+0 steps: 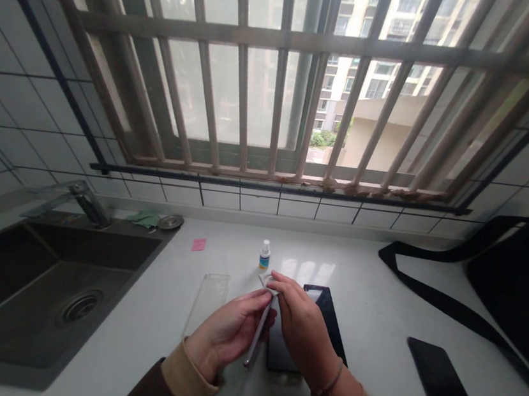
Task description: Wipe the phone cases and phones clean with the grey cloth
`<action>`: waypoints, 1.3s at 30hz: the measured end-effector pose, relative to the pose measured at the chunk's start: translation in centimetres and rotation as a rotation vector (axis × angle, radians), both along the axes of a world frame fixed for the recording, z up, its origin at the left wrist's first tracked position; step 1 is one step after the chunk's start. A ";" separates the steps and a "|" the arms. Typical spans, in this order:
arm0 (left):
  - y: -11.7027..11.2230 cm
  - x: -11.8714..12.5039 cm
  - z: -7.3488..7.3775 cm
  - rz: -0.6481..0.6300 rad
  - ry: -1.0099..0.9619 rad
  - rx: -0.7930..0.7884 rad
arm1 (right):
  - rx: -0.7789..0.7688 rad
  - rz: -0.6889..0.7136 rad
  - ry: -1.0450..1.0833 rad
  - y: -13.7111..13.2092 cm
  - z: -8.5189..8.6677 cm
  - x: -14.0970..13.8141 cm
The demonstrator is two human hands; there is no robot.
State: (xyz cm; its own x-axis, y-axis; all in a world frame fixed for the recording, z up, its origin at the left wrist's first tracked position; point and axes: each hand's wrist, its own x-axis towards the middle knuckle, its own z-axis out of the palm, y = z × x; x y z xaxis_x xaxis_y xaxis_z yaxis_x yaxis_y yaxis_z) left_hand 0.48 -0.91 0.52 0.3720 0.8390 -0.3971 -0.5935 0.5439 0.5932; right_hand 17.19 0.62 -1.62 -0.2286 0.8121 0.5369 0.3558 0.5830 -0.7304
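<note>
A barred window (283,42) spans the wall above a white counter (370,281), which has a steel sink (24,310) at left and a black bag (515,274) at right. A dark slab (331,322) lies partly behind the right hand (301,315); the left hand (229,328) is nearer a clear case (213,289). The left fingers curl closed around a slim device (257,338), held tilted, edge-on. Just beyond stands a small bottle (264,256). The right fingers, nearly straight and together, hold a pale cloth (264,280) against the device's far end. A pink slip (198,244) lies farther left.
</note>
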 end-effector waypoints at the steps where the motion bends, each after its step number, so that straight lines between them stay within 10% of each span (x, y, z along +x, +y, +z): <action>1: 0.0 0.0 0.0 0.009 -0.009 0.020 | 0.007 0.002 0.011 0.0 0.1 0.0; 19: 1.3 -0.1 1.8 0.315 -0.136 -0.173 | 0.242 0.440 -0.211 -2.6 2.6 -0.5; 26: 1.9 -1.0 1.5 0.437 -0.079 -0.229 | 0.503 0.439 -0.229 -2.7 3.1 -0.5; 39: 1.7 -1.9 2.3 0.643 -0.238 -0.047 | 0.524 0.350 -0.417 -1.9 2.4 -0.3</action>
State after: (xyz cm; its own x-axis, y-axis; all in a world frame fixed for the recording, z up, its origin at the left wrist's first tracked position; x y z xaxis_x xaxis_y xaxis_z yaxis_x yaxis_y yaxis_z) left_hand -1.38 0.83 2.79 -0.1127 0.9060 -0.4079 -0.9183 0.0618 0.3911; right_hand 16.88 -1.29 0.74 -0.6953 0.3170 0.6451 0.2721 0.9468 -0.1720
